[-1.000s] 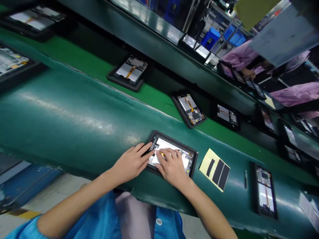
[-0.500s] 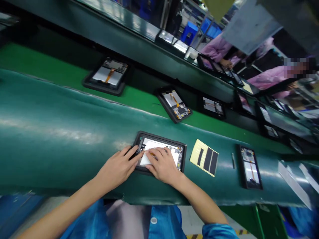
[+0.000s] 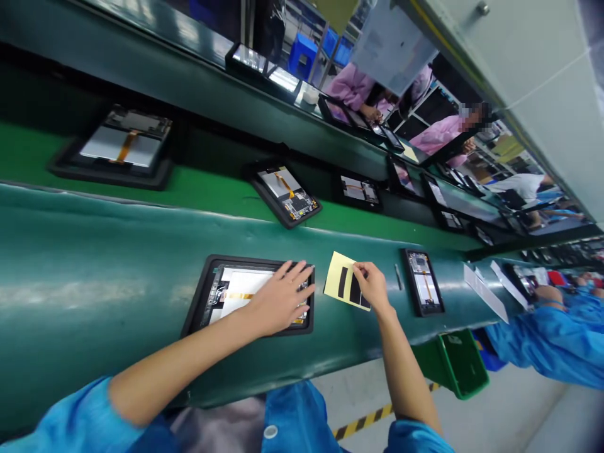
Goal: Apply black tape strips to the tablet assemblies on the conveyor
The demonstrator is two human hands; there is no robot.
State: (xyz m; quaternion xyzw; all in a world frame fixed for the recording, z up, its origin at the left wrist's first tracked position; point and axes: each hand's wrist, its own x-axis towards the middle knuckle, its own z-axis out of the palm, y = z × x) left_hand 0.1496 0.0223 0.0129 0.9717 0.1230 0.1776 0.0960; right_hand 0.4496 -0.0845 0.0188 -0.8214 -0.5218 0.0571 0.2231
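Observation:
An opened tablet [image 3: 243, 282] in a black frame lies on the bench in front of me, its white battery, orange ribbon cable and circuit board showing. My left hand [image 3: 278, 302] rests over its right end, fingers spread, hiding part of the board. Just to the right lies a yellow backing sheet [image 3: 334, 277] with black adhesive strips [image 3: 355, 290]. My right hand [image 3: 372, 283] pinches the sheet near its top edge, at a strip. Whether the fingertips hold the strip alone or the sheet too, I cannot tell.
Further right lie a thin tool [image 3: 399, 277], another opened tablet [image 3: 423, 282] and white strips [image 3: 485, 292]. More opened tablets [image 3: 285, 192] sit on the green conveyor belt [image 3: 202, 198] behind. A green bin [image 3: 465, 365] stands below the bench. Co-workers in pink and blue sleeves [image 3: 552, 340] are nearby.
My right hand has left the tablet and moved right to the yellow sheet, pinching there. My left hand has shifted onto the tablet's right end, fingers spread. The view has turned right.

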